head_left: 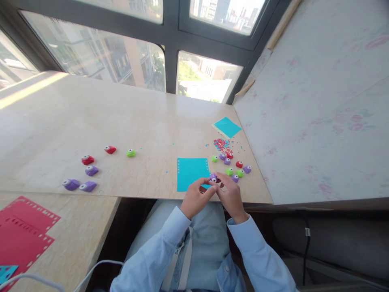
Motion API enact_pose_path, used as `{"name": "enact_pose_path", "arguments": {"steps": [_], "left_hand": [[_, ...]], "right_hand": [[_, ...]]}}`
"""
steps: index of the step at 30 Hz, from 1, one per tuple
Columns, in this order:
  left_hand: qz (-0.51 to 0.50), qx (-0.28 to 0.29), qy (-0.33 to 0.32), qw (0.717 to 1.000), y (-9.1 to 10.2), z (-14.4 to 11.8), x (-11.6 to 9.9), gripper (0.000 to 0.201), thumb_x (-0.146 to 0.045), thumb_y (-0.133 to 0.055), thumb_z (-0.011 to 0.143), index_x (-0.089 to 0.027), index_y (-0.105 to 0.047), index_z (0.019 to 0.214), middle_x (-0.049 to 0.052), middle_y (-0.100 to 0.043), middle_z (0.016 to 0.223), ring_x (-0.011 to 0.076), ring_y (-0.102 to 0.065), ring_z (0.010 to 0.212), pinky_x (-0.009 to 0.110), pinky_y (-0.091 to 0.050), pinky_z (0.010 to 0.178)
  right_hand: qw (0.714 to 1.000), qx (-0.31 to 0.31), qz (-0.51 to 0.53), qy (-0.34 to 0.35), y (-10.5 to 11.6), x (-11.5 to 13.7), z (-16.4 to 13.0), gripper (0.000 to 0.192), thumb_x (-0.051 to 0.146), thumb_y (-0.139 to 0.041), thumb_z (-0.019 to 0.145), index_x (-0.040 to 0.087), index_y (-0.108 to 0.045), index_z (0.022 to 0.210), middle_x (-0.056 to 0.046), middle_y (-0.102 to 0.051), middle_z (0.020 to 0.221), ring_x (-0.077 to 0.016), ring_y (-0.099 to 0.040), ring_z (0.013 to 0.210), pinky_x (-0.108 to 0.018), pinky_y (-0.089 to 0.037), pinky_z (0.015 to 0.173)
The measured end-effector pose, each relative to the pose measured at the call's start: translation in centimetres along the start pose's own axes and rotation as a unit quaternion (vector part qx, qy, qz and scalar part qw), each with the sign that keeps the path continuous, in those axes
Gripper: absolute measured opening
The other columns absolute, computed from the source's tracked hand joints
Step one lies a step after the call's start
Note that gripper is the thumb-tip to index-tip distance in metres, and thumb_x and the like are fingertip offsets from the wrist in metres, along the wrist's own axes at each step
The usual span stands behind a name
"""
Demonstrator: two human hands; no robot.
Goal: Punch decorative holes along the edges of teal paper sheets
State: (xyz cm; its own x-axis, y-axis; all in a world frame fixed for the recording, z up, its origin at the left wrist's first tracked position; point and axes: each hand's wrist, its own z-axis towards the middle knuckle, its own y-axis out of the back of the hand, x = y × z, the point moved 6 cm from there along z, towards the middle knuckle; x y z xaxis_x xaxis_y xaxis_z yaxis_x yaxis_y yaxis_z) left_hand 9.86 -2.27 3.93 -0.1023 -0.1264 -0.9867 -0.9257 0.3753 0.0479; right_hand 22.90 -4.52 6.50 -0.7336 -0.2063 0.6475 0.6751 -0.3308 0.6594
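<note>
a small purple punch (213, 177) is being held between both hands at the near right corner of the teal sheet (192, 173), which is lying flat on the surface (121, 121). the left hand (195, 198) is being closed on the punch from the left, the right hand (231, 196) from the right, both grips pinching it with fingertips. more punches (234, 166) are lying just right of the sheet.

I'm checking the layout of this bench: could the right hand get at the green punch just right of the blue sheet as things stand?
Probably yes. The right hand sits at the sheet's near right corner on a purple punch, and the green punch lies just beyond it on bare table, nothing between. The hand would have to free itself first.
</note>
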Motion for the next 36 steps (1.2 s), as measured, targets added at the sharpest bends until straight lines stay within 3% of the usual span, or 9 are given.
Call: {"name": "enact_pose_path", "arguments": {"steps": [4,7,11,17,23,29,36], "left_hand": [[0.148,-0.035,-0.082,0.985,1.0,0.9,0.1,0.034,-0.040,-0.058,0.086,-0.018,-0.063,0.112,0.012,-0.067,0.114,0.0234,-0.066,0.097,0.035,-0.054,0.080],[0.320,-0.050,-0.159,0.933,1.6,1.7,0.3,0.039,-0.035,-0.059,0.087,-0.016,-0.059,0.121,0.016,-0.061,0.128,0.0308,-0.051,0.126,0.047,-0.041,0.103],[0.437,0.000,-0.179,0.881,1.3,3.0,1.1,0.053,-0.037,-0.063,0.084,-0.014,-0.051,0.131,0.019,-0.047,0.144,0.0342,-0.032,0.141,0.051,-0.031,0.110],[0.495,0.016,-0.145,0.857,2.1,5.3,0.2,0.044,-0.036,-0.062,0.085,-0.014,-0.055,0.123,0.019,-0.056,0.132,0.0351,-0.049,0.124,0.049,-0.040,0.099],[0.539,0.075,-0.133,0.828,3.0,7.4,-1.5,0.035,-0.038,-0.063,0.085,-0.017,-0.059,0.112,0.014,-0.064,0.116,0.0292,-0.056,0.112,0.041,-0.045,0.093],[0.555,-0.014,-0.154,0.817,2.7,9.5,-2.2,0.033,-0.040,-0.058,0.088,-0.018,-0.060,0.112,0.013,-0.064,0.114,0.0295,-0.055,0.110,0.041,-0.044,0.088],[0.537,-0.044,-0.204,0.817,2.1,10.5,0.1,0.024,-0.037,-0.052,0.092,-0.022,-0.066,0.104,0.010,-0.061,0.115,0.0278,-0.052,0.107,0.043,-0.039,0.088]], "right_hand": [[1.000,0.014,-0.018,-0.006,0.1,-2.0,1.1,0.030,0.036,-0.056,0.092,0.019,-0.067,0.114,-0.013,-0.070,0.106,-0.0238,-0.067,0.088,-0.036,-0.058,0.069],[0.998,0.037,-0.050,-0.002,-0.2,-3.7,2.0,0.029,0.032,-0.052,0.093,0.018,-0.067,0.112,-0.014,-0.068,0.108,-0.0260,-0.065,0.097,-0.040,-0.057,0.077],[0.991,0.075,-0.108,0.018,-1.0,-4.7,3.2,0.027,0.022,-0.048,0.093,0.018,-0.067,0.111,-0.013,-0.068,0.108,-0.0264,-0.063,0.101,-0.045,-0.052,0.089],[0.975,0.138,-0.171,0.035,-1.9,-4.5,4.6,0.027,0.012,-0.050,0.090,0.018,-0.068,0.110,-0.011,-0.070,0.108,-0.0259,-0.063,0.103,-0.041,-0.049,0.091],[0.959,0.182,-0.217,0.028,-2.3,-4.1,4.9,0.032,0.010,-0.051,0.090,0.015,-0.065,0.119,-0.011,-0.070,0.114,-0.0261,-0.061,0.104,-0.039,-0.047,0.091],[0.962,0.150,-0.226,0.039,-2.5,-3.9,4.3,0.033,0.010,-0.047,0.092,0.015,-0.066,0.118,-0.011,-0.070,0.116,-0.0263,-0.059,0.105,-0.038,-0.047,0.092],[0.968,0.122,-0.214,0.052,-2.7,-4.2,4.0,0.031,0.011,-0.046,0.092,0.016,-0.068,0.115,-0.011,-0.070,0.115,-0.0273,-0.059,0.106,-0.040,-0.047,0.092]]}}
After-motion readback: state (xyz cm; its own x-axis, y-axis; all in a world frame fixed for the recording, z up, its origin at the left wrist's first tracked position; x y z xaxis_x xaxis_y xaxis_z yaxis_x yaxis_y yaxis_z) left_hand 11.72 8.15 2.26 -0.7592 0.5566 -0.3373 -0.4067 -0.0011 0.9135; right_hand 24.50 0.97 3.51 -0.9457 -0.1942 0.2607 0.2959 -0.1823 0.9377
